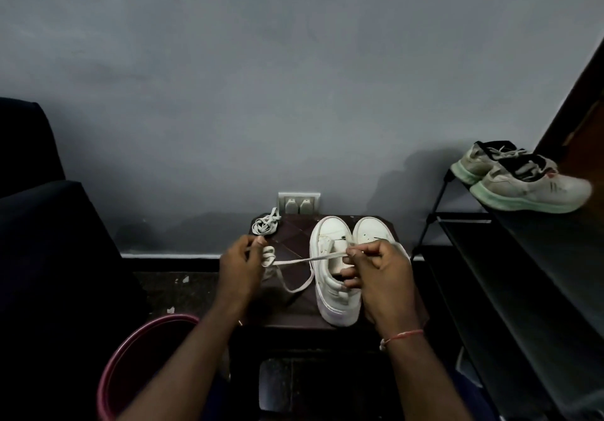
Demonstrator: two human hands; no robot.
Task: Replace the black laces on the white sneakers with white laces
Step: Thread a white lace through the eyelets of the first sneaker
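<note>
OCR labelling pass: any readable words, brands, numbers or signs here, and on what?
No legible text anywhere.
White sneakers: small dark marks near the toes, too small to read.
Worn sneakers at right: red and dark side marks, blurred.
Wall socket plate: no text visible.

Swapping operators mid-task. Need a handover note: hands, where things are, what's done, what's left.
Left hand: pinches one end of a white lace, with slack looped by its fingers.
Right hand: pinches the same lace above the near sneaker.
Both sneakers sit side by side on the small table; the far sneaker is partly behind the right hand. The spare lace lies bundled at the table's back left corner.
Done: no black laces visible on either shoe.
Left: no white lace visibly threaded yet, so probably both shoes.
</note>
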